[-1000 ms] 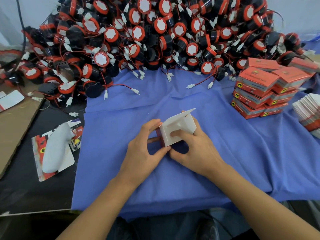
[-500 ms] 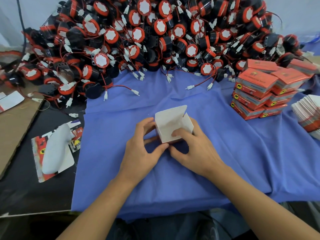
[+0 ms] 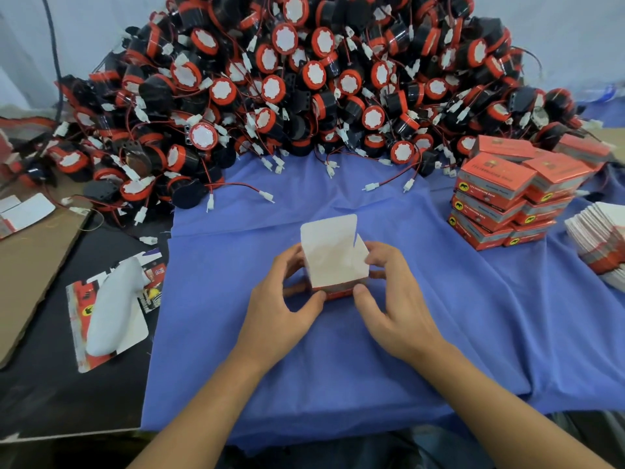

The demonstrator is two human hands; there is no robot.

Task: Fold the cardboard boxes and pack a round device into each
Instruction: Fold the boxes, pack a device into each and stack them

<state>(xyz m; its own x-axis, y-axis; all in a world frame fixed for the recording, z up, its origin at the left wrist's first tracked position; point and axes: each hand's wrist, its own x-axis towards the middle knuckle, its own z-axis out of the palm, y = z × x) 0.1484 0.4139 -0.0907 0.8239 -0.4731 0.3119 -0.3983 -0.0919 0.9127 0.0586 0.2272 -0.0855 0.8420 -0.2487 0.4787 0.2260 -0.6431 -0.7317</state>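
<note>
The open-topped cardboard box was gripped by the left hand and right hand, in front of the device heap. No device was yet packed inside; finished boxes were stacked right of the heap.

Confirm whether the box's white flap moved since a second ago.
Yes. The white flap swung upright, toward the device pile; the box stayed put on the blue cloth.
</note>
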